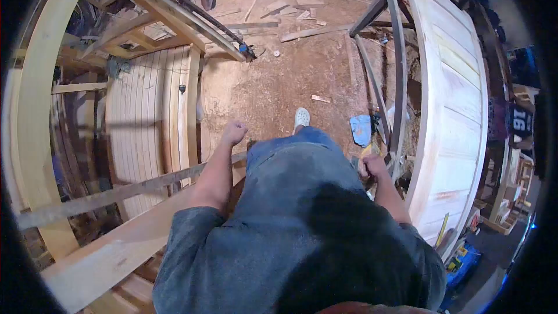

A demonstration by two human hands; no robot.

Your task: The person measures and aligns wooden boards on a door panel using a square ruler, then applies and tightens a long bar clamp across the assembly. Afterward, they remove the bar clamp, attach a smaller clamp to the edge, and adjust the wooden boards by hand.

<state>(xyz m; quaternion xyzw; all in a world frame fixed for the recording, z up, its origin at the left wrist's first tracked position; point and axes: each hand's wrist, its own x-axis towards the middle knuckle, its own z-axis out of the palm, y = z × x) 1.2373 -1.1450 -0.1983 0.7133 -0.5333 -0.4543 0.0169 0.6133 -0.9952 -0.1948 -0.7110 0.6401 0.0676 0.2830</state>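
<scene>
Out in front of my body, above the sawdust-covered floor point(261, 81), my left hand point(235, 132) is closed, and nothing can be seen in it. My right hand point(372, 166) is low at my right side, its fingers curled round something small and dark that I cannot make out. A yellowish piece shows just above that hand, near a blue bag or cloth point(361, 130) on the floor. A long wooden board point(122, 250) runs beside my left arm.
Slatted wooden panels stand at the left point(139, 122) and right point(453, 110). A clamp point(246, 52) sits on a frame's end at upper left. Dark trestle legs point(398, 75) stand at the right. Wood scraps point(305, 14) litter the floor. Another person's legs show at the top left.
</scene>
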